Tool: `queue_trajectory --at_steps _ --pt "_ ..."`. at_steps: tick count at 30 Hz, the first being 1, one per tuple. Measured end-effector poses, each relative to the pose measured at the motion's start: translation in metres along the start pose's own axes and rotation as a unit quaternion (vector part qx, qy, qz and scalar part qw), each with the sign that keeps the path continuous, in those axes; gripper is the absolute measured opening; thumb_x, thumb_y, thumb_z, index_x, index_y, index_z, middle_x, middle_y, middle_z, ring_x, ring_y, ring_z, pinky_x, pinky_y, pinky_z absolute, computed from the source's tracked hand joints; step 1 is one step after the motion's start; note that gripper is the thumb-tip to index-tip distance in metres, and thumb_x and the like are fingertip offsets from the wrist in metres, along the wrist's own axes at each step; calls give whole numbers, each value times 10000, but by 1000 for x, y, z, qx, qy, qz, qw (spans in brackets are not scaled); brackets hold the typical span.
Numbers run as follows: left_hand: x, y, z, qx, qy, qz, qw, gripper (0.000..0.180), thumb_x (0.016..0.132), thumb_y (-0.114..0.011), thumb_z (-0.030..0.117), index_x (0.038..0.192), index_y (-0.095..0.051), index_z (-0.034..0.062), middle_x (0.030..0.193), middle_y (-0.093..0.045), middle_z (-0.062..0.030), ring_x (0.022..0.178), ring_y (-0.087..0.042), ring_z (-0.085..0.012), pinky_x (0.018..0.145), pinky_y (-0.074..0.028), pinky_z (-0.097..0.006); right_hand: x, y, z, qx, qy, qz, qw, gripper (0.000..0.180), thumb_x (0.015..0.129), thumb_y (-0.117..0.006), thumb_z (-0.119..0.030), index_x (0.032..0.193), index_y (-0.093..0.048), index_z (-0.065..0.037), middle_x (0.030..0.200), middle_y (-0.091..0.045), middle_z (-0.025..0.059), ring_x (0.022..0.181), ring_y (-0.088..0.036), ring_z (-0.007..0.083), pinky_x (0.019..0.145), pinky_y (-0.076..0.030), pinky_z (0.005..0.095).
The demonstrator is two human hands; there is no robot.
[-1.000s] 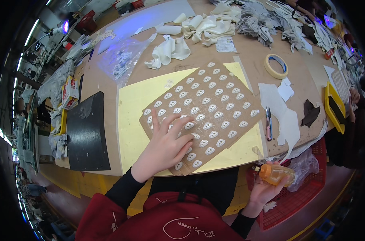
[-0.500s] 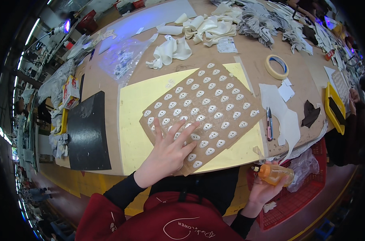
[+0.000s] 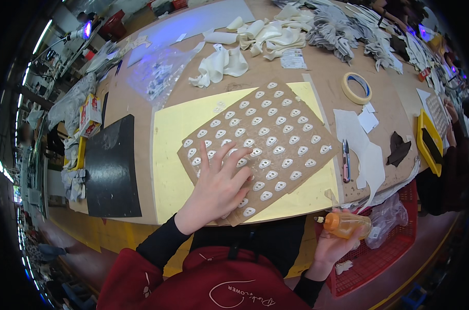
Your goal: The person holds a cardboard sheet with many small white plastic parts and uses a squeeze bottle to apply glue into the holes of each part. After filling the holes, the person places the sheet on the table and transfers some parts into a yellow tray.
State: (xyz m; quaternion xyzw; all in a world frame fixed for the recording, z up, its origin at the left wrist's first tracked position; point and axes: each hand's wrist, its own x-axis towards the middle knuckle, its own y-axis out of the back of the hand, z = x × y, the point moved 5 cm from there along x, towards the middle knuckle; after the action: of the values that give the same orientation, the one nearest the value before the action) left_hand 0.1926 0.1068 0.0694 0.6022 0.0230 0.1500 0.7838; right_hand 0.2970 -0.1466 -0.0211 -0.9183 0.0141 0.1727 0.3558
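The wide brown wooden surface (image 3: 317, 72) carries a pale yellow rectangular sheet (image 3: 177, 155), and on it, tilted, lies a brown cardboard panel (image 3: 291, 132) set with rows of small white oval pieces (image 3: 279, 185). At the panel's 7 o'clock corner the left hand (image 3: 219, 188) lies flat, fingers spread, pressing on the ovals there and gripping nothing. At 5 o'clock from the panel, off the surface's edge, the right hand (image 3: 330, 245) is closed around a small orange squeeze bottle (image 3: 348, 225), its nozzle pointing towards 9 o'clock. Risks, as I judge them: the tilted bottle could drip onto the lap or sheet; the spread palm could shift ovals out of their rows; the panel's near corner overhangs and could tip
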Motion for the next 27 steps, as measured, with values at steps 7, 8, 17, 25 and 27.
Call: queue_trajectory --at_steps 7,8,17,25,27 --pt "-4 51 -16 -9 34 100 994 227 709 -637 126 929 -586 101 1256 -425 -71 1205 -310 -316 1050 -122 -505 4 9 -1 4 -13 -12 1000 532 871 -438 -474 1116 -438 -1 1024 -531 111 901 -575 243 519 -499 253" --pt "-13 63 -30 -16 81 127 988 241 746 -602 137 980 -575 88 1265 -421 -80 1207 -309 -319 1055 -129 -473 4 6 -1 6 -18 -12 1000 532 871 -439 -472 1117 -438 0 1020 -534 114 893 -578 244 523 -503 263" --pt "-95 -25 -141 7 346 91 934 441 925 -372 261 1253 -382 -32 1389 -240 -163 1314 -109 -335 1057 -137 -406 -13 -21 39 92 -285 -229 926 721 774 -431 -655 1100 -495 -16 1323 -295 279 1122 -439 354 871 -420 385" --pt "-90 -25 -123 -271 376 214 860 437 918 -400 309 1225 -394 -3 1328 -313 -171 1299 -172 -310 1049 -166 -404 -27 -50 42 89 -300 -229 922 800 739 -454 -684 1161 -438 -5 1366 -156 325 1286 -174 418 1038 -211 472" --pt "-88 -26 -126 -447 370 256 773 406 923 -394 310 1215 -399 28 1288 -369 -145 1272 -247 -272 1037 -206 -386 -28 -49 43 76 -290 -220 928 802 734 -465 -680 1156 -446 1 1370 -163 315 1255 -243 414 1029 -234 463"
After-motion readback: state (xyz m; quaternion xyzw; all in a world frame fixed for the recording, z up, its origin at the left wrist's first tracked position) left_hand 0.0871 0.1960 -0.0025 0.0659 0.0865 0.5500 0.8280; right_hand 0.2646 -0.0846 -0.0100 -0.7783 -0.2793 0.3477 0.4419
